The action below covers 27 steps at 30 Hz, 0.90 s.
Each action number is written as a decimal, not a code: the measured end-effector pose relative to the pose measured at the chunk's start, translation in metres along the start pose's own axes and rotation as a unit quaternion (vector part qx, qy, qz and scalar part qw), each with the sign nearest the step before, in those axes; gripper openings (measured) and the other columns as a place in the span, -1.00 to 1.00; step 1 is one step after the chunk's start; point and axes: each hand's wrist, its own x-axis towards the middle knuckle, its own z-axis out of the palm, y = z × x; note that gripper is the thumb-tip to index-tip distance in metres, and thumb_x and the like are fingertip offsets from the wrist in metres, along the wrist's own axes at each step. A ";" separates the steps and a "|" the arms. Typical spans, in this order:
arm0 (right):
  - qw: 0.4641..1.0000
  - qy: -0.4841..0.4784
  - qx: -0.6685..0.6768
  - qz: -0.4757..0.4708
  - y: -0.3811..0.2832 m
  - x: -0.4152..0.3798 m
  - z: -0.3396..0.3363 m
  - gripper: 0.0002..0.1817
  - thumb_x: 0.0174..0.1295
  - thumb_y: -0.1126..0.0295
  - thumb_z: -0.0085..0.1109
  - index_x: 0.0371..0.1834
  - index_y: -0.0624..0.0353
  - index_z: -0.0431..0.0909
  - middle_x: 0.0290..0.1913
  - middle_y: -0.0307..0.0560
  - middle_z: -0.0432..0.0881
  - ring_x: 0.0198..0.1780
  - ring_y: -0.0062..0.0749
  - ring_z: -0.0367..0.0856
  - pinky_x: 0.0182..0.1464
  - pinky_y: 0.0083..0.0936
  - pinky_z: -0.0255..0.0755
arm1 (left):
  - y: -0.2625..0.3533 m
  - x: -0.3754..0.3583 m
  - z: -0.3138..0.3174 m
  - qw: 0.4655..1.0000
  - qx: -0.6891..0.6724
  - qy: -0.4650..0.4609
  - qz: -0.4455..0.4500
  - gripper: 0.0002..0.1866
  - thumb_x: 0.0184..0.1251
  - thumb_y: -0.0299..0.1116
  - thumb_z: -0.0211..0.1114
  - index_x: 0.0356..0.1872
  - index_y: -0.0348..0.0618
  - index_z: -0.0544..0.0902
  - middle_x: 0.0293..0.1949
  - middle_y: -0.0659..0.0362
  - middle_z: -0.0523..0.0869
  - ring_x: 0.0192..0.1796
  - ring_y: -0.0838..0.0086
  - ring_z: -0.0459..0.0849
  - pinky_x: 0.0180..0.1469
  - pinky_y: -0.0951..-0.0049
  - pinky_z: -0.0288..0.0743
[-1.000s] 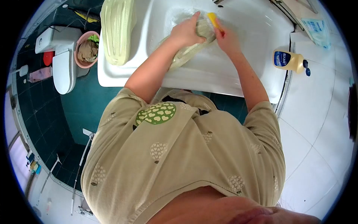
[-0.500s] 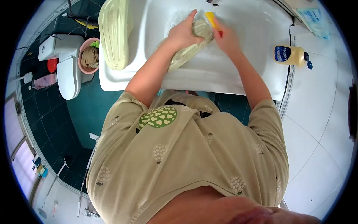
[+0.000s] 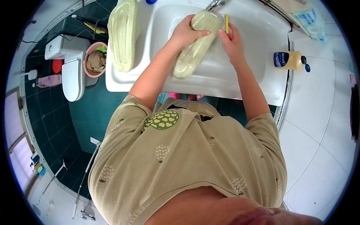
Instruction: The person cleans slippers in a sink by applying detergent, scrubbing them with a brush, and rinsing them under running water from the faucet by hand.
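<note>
In the sink [image 3: 258, 71], my left hand [image 3: 185, 34] grips a pale green slipper [image 3: 197, 50] by its left side, thumb laid across the textured surface. The slipper is tilted, its upper end leaning right near the faucet [image 3: 214, 5]. My right hand [image 3: 233, 43] holds a small yellow brush [image 3: 227, 23], whose pale bristles face the slipper's right edge. A matching pale green slipper [image 3: 123, 41] with long ridges lies on the sink's left ledge.
A yellow bottle [image 3: 288, 60] with a dark blue cap lies right of the sink, below a white and blue packet [image 3: 310, 22]. At left stand a toilet [image 3: 72, 80] and a pink basin [image 3: 88, 67] with cloths. A blue cap [image 3: 150, 1] sits at the back rim.
The slipper has been turned and raised, showing more of its broad textured face. My right hand has shifted slightly right and down, and the brush now stands upright beside the slipper's edge.
</note>
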 end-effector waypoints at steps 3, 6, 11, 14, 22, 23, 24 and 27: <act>0.998 -0.030 -0.024 -0.052 -0.006 0.024 0.003 -0.31 0.17 0.24 0.25 0.34 0.24 0.23 -0.21 -0.10 0.61 -0.22 -0.60 0.52 -0.10 -0.65 0.40 | -0.003 -0.004 0.015 0.992 -0.105 0.040 -0.055 -0.16 -0.09 -0.27 0.53 0.20 -0.34 0.26 -0.04 -0.06 0.59 -0.02 0.31 0.62 0.00 0.33 0.53; 0.966 -0.248 -0.072 -0.018 -0.019 0.057 -0.029 -0.29 0.10 0.40 0.29 0.37 0.08 0.24 -0.30 -0.26 0.53 -0.26 -0.72 0.43 -0.15 -0.69 0.36 | -0.012 -0.012 0.023 0.927 -0.317 -0.031 -0.198 -0.33 0.08 -0.38 0.42 0.19 -0.31 0.28 0.00 -0.06 0.56 -0.02 0.32 0.62 -0.03 0.33 0.57; 0.929 -0.321 -0.157 -0.100 -0.017 0.061 -0.012 -0.38 0.16 0.30 0.19 0.34 -0.03 0.30 -0.09 -0.09 0.64 -0.12 -0.48 0.56 0.01 -0.50 0.41 | -0.031 -0.013 0.020 0.860 -0.414 -0.195 -0.227 -0.46 0.09 -0.40 0.38 0.12 -0.25 0.41 0.01 0.06 0.59 0.00 0.31 0.63 0.00 0.27 0.57; 0.948 -0.199 -0.210 -0.130 -0.025 0.032 0.001 -0.46 0.23 0.22 0.09 0.32 -0.07 0.33 -0.14 0.01 0.65 -0.16 -0.36 0.61 -0.03 -0.46 0.42 | -0.048 -0.011 0.019 0.874 -0.433 -0.161 -0.151 -0.47 0.08 -0.48 0.34 0.13 -0.17 0.41 -0.01 0.08 0.59 0.01 0.33 0.63 0.06 0.30 0.55; 0.956 -0.082 -0.267 -0.093 -0.028 0.006 0.057 -0.56 0.30 0.23 -0.06 0.25 -0.04 0.40 -0.36 0.17 0.62 -0.36 0.01 0.62 -0.22 -0.23 0.46 | -0.052 0.000 0.023 0.916 -0.352 -0.108 -0.160 -0.50 0.12 -0.60 0.24 0.12 -0.15 0.37 -0.06 0.13 0.58 -0.02 0.40 0.61 -0.07 0.40 0.59; 0.959 -0.090 -0.249 -0.096 -0.028 -0.007 0.061 -0.57 0.30 0.23 -0.06 0.24 -0.03 0.41 -0.38 0.17 0.62 -0.37 0.01 0.61 -0.25 -0.22 0.46 | -0.053 0.001 0.022 0.917 -0.348 -0.111 -0.159 -0.50 0.12 -0.60 0.24 0.12 -0.15 0.37 -0.06 0.13 0.58 -0.02 0.40 0.61 -0.07 0.40 0.59; 0.962 -0.100 -0.233 -0.100 -0.024 -0.012 0.064 -0.57 0.29 0.24 -0.05 0.23 -0.01 0.42 -0.40 0.18 0.62 -0.39 0.02 0.60 -0.27 -0.22 0.46 | -0.055 0.002 0.022 0.926 -0.327 -0.067 -0.179 -0.54 0.15 -0.55 0.24 0.11 -0.10 0.38 -0.09 0.17 0.58 -0.05 0.43 0.60 -0.11 0.42 0.56; 0.965 -0.076 -0.195 -0.158 0.005 -0.016 0.067 -0.54 0.29 0.23 -0.04 0.26 0.02 0.38 -0.41 0.20 0.61 -0.40 0.04 0.60 -0.29 -0.21 0.45 | -0.051 0.005 0.022 0.942 -0.285 -0.060 -0.169 -0.61 0.19 -0.50 0.23 0.06 -0.11 0.41 -0.11 0.18 0.59 -0.11 0.48 0.60 -0.22 0.49 0.53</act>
